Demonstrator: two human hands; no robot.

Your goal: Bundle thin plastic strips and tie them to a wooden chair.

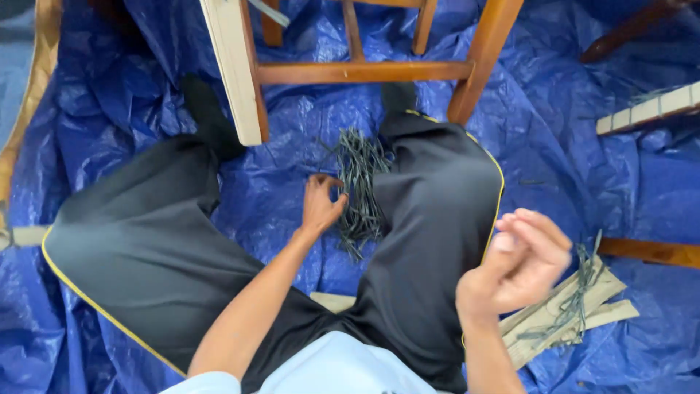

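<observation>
Fingers of the left hand [322, 203] curl down onto the near edge of a pile of dark green strips [359, 191], pinching at a few strands; the grip looks like a light grasp on the strips, though exactly how many are caught is hard to tell. The pile lies on the blue tarp [583, 153] between the person's legs, at about 12 o'clock from the lap, pressed against the right trouser leg. The right hand [519, 264] is raised at about 3 o'clock, blurred, its fingers loosely curled; whether anything is held in them cannot be told.

Just beyond the right hand, at about 4 o'clock, several flat pale wooden slats [561, 317] lie on the tarp with a few more green strips [580, 288] draped across them. The person sits on the tarp in black trousers [146, 241] with a yellow seam stripe, legs spread. At 12 o'clock a brown wooden chair frame [364, 71] stands over the feet, with a pale wooden board [232, 69] leaning along its left leg. At about 2 o'clock another pale slatted piece [649, 109] rests on the tarp, well apart from both hands.
</observation>
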